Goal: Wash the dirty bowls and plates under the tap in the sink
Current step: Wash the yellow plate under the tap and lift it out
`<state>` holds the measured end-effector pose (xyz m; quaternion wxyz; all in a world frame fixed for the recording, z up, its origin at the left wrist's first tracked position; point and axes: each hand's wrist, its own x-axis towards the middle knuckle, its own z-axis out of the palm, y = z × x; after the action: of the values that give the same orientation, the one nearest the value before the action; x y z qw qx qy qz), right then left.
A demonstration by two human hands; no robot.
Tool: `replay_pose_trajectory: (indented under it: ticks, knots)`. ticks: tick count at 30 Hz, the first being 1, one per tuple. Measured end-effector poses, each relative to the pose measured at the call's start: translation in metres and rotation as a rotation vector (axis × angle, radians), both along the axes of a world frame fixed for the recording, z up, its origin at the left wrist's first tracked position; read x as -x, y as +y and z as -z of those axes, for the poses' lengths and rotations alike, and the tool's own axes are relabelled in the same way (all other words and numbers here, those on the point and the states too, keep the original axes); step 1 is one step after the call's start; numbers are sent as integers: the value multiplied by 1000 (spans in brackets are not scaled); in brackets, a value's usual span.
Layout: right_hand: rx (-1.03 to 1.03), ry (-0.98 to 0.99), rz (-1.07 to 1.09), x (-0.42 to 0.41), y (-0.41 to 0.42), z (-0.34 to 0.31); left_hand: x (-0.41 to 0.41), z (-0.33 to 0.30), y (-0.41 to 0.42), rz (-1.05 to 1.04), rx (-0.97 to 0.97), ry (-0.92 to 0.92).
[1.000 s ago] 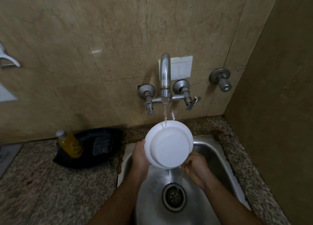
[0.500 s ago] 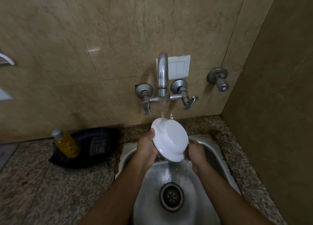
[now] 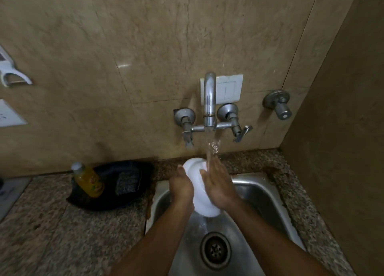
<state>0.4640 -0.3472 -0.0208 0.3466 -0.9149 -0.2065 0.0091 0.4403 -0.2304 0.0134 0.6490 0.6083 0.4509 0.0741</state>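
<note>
A white bowl (image 3: 200, 194) is held on edge over the steel sink (image 3: 259, 192), right under the stream from the chrome tap (image 3: 209, 101). My left hand (image 3: 181, 187) grips its left side, fingers curled round the rim. My right hand (image 3: 218, 182) lies flat against the bowl's right face with straight fingers, and the water runs over its fingertips. Much of the bowl is hidden between the two hands.
A black tray (image 3: 110, 184) with a scrub pad (image 3: 127, 183) and a yellow soap bottle (image 3: 88, 180) sits on the granite counter (image 3: 52, 234) left of the sink. The drain (image 3: 215, 249) is near the front. A wall stands close on the right.
The bowl has turned from showing its underside to standing on edge. My right hand came from beneath it up onto its right face, into the stream.
</note>
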Motion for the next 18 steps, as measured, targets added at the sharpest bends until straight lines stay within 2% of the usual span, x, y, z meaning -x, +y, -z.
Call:
replay_pose_trajectory:
  ticks: [1,4,5,8,10,12,15,16,18]
  knots:
    - [53,-76,-8,3,1,-2,-2,1,1,1,-20,16]
    - [139,-244,-282,12,-13,3,-1,2,3,22,-67,96]
    - [148,-205,-297,10,-17,3,-1,5,1,19,-58,84]
    - [104,-72,-73,2,-9,0,1,6,-6,5,-41,52]
    - [159,-170,-212,18,-5,-5,0,4,-4,24,-49,59]
    - [132,-185,-393,21,-16,-2,1,1,-4,43,-19,69]
    - [128,-99,-170,4,-17,-4,4,0,-8,50,30,67]
    - [142,-130,-162,9,-12,-6,5,-3,-7,55,33,61]
    - [150,-224,-331,26,-7,-5,4,-4,-1,58,30,44]
